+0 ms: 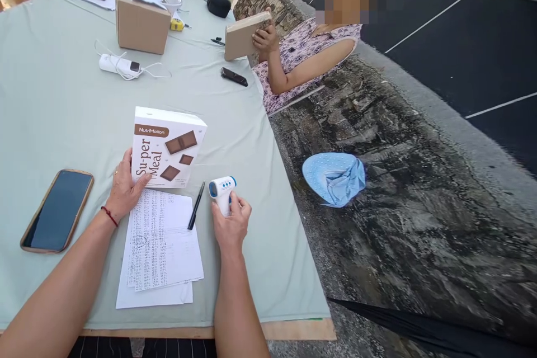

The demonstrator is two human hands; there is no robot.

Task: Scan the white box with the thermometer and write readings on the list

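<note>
While the box (168, 151) is held at its left edge by the left grip (125, 190) beyond the papers (180, 254), the thermometer (222, 187), barrel crosswise, is clasped by the right grip (231, 225) to their right.

Smooth card box (157, 151), smooth plastic thermometer gun (222, 188), matt paper sheets (182, 260), glossy phone screen (59, 210), matt cloth cover (50, 106).

The white box (178, 151) hides part of the left hand (123, 190).
</note>
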